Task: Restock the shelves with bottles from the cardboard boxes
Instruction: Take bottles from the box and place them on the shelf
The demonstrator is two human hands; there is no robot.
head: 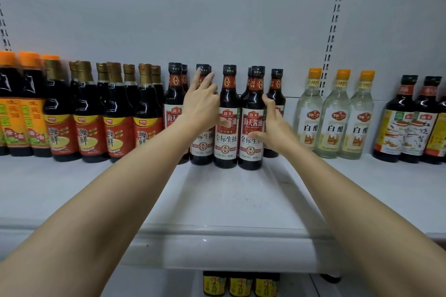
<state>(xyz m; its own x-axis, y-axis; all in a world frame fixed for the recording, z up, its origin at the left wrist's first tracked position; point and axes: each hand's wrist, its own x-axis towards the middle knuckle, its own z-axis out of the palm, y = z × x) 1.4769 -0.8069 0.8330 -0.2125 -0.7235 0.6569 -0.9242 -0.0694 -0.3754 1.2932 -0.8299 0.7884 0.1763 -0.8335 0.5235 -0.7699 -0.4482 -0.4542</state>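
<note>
Several dark soy sauce bottles with black caps and red-and-white labels stand in a group at the middle of the white shelf (229, 200). My left hand (201, 103) lies with straight fingers against the neck and shoulder of the second bottle (202, 149); its thumb reaches across the label of the middle bottle (226, 94). My right hand (274, 128) grips the front right bottle (252, 103), fingers along its right side and thumb on the label. No cardboard box is in view.
Left of the group stand gold-capped bottles (89, 116) and orange-capped bottles (14, 108). To the right are three clear white vinegar bottles (335, 118) and dark vinegar bottles (407, 123). Bare shelf surface lies in front of the rows. Yellow-labelled bottles (240, 283) sit on the shelf below.
</note>
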